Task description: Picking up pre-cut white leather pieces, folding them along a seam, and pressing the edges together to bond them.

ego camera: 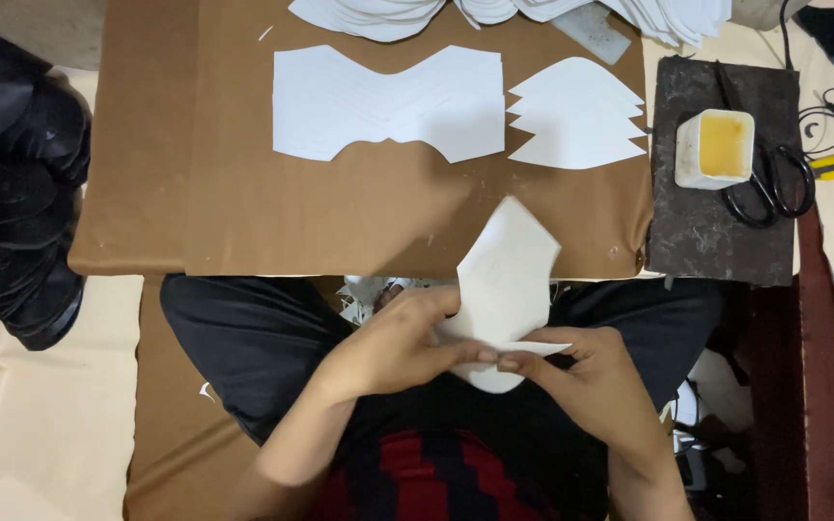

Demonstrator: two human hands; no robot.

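A seated person, seen from above, holds a white cut-out sheet [504,280] over their lap, at the near edge of a brown work board [243,212]. The left hand [393,342] and right hand [586,371] both pinch its lower edge, fingertips nearly meeting. Stacks of similar white pieces [388,101] lie on the board; a small cup of yellow glue [716,148] and black scissors [769,178] sit to the right on a dark slab [697,241]. The thin sheet looks easy to crease or tear if the pinch twists, and it could slip into the lap if either grip loosens
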